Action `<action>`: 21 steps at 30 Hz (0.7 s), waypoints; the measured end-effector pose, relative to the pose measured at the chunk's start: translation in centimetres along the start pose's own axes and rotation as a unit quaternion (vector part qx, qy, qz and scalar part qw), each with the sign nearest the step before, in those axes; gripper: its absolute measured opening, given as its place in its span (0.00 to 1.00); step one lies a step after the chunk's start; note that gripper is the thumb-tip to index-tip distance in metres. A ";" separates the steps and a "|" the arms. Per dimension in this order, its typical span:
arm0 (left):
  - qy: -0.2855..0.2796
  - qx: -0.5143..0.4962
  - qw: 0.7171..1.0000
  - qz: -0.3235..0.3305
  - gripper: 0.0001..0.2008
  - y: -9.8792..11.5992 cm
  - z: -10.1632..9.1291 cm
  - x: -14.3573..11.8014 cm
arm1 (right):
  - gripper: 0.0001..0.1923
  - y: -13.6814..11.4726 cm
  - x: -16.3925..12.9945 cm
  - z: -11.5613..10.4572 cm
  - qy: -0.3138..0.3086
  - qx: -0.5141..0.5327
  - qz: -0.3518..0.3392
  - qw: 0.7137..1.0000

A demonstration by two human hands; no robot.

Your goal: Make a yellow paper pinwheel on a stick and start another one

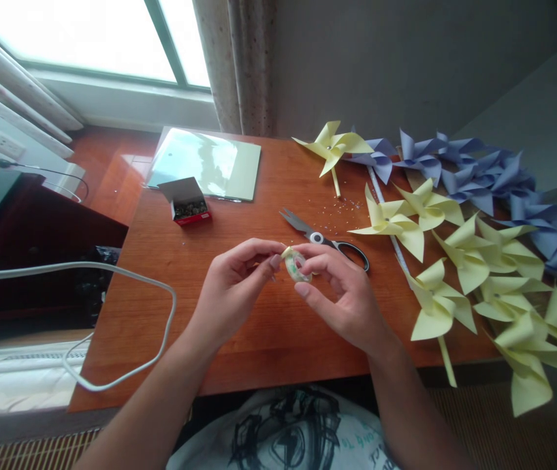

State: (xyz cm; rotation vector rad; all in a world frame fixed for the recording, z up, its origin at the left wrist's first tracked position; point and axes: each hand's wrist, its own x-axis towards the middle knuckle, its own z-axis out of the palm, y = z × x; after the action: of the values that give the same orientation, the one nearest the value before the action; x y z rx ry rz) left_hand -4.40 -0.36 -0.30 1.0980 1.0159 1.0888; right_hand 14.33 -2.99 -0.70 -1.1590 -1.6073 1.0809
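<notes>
My left hand (241, 281) is closed in a pinch on a small piece of yellow paper (286, 251), apparently rolled; most of it is hidden by the fingers. My right hand (339, 287) grips a small roll of clear tape (298, 266) between fingers and thumb, right against the paper. Just beyond the right hand lie scissors (317, 239) with black and white handles, their blades pointing away to the left.
Yellow pinwheels (437, 300) and purple pinwheels (484, 170) crowd the table's right side. A red box of small dark metallic pieces (190, 210) stands left, near plastic-wrapped paper sheets (239, 170). A white cable (173, 313) loops over the left edge. Paper bits are scattered beyond the scissors.
</notes>
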 end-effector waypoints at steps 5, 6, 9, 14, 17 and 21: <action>0.012 -0.018 1.000 -0.013 0.04 -0.1 -0.3 0.1 | 0.06 -0.2 0.2 -0.3 -0.023 -0.034 -0.029 0.999; 0.013 -0.025 0.999 -0.017 0.04 -0.1 -0.3 0.1 | 0.06 -0.2 0.3 -0.4 -0.028 -0.039 -0.035 0.998; 0.009 -0.035 0.999 -0.028 0.05 0.0 -0.5 0.2 | 0.08 -0.1 0.3 -0.8 -0.038 -0.053 -0.047 0.997; 0.012 -0.022 0.999 -0.029 0.07 0.2 -0.5 0.2 | 0.08 0.0 0.4 -1.2 -0.049 -0.078 -0.048 0.995; 0.013 0.004 1.000 -0.017 0.08 0.1 -0.4 0.2 | 0.05 -0.1 0.4 -1.2 -0.035 -0.091 -0.046 0.994; 0.013 0.042 0.999 0.000 0.07 0.0 -0.2 0.2 | 0.05 -0.1 0.2 -0.9 -0.025 -0.092 -0.043 0.994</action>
State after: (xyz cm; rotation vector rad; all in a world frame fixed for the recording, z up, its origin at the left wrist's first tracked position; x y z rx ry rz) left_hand -4.60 -0.15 -0.36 1.1542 1.0909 1.0698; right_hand 15.12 -2.68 -0.32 -1.1785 -1.8099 0.9268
